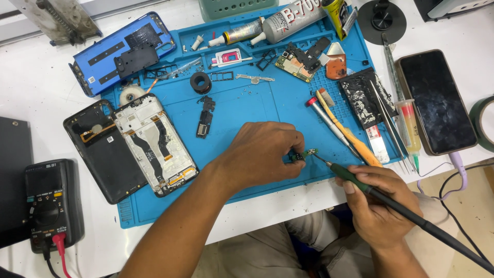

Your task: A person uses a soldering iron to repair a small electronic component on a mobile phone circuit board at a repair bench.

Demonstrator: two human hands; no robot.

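Note:
My left hand (262, 154) pinches a small green circuit board (303, 154) just above the blue work mat (247, 103), near its front edge. My right hand (373, 198) grips a soldering iron (391, 201) with a green collar and a black handle; its fine tip touches the right end of the small board. The iron's cable runs off to the lower right.
An opened phone frame (154, 141), a black back cover (100, 149) and a blue back cover (121, 51) lie at the left. A multimeter (51, 203) stands at the lower left. Glue tubes (288, 20), a mainboard (296, 64), screwdrivers (339, 126), tweezers (391, 123) and a dark phone (437, 100) lie to the right.

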